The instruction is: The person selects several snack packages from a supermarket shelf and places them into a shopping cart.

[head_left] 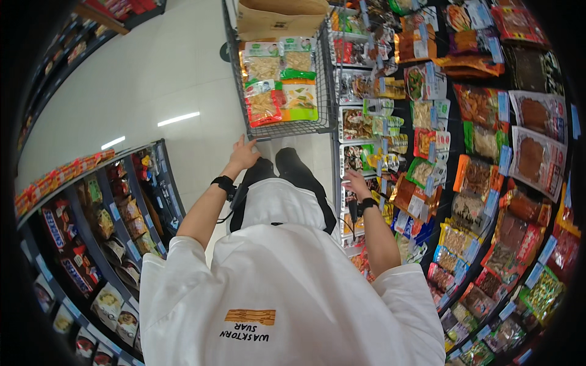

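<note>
At the near left corner of a grey wire cart [325, 116], my left hand [245, 154] has its fingers stretched out, with the tips at the rim; whether they press on it I cannot tell. Inside the cart lie several clear-windowed food packs [262, 66] with green, red and yellow edges. My right hand [355, 183] is beside the shelf on the right, its fingers loosely extended and holding nothing I can see. Close to it hang small snack packs [353, 157] in dark and green wrappers. Both wrists wear black bands.
A brown paper bag [281, 18] stands at the cart's far end. Tall racks of hanging food packs [482, 177] line the right side. On the left is a low shelf unit [116, 201] with packaged snacks. Pale glossy floor [183, 67] runs between them.
</note>
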`<state>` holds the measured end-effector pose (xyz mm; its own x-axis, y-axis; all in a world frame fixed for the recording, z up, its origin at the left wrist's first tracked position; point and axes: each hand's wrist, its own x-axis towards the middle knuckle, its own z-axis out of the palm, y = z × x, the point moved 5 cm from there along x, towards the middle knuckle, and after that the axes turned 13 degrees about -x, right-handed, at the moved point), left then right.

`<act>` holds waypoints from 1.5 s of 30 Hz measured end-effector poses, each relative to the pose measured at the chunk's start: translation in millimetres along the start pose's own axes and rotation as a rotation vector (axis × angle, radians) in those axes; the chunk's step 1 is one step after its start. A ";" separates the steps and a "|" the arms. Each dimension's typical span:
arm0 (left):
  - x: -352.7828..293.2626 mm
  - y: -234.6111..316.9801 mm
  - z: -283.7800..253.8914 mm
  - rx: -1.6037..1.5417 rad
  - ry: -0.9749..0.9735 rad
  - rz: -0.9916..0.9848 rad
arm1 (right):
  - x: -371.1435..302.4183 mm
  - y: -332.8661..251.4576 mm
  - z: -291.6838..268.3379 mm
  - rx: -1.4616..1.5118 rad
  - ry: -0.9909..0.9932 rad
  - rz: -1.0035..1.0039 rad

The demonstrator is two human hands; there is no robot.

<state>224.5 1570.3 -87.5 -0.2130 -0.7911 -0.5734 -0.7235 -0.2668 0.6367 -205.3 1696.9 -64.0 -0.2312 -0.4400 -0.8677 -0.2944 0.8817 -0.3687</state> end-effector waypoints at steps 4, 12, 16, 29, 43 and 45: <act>9.3 -28.4 18.1 -0.145 -0.045 -0.011 | -39.3 72.3 -7.7 0.098 0.070 0.141; 25.1 -13.1 48.6 -0.347 -0.068 -0.015 | -132.6 282.2 13.4 0.077 0.186 -0.044; 29.4 -30.9 37.6 -0.293 0.025 -0.037 | -152.6 257.4 50.4 0.426 0.110 0.448; 28.2 -18.8 44.2 -0.603 0.013 -0.454 | -31.5 215.1 -94.9 0.600 0.365 -0.028; 19.5 188.4 103.2 -0.456 -0.170 -0.142 | 40.4 40.2 -273.7 -0.036 1.149 -0.425; 8.1 183.8 102.4 -0.465 -0.169 -0.159 | 20.9 13.4 -289.8 0.329 1.021 -0.434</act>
<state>22.6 1571.2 -27.9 -0.2549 -0.6311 -0.7326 -0.3954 -0.6234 0.6746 -482.8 1650.2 9.5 -0.8556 -0.5169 -0.0287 -0.3114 0.5582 -0.7691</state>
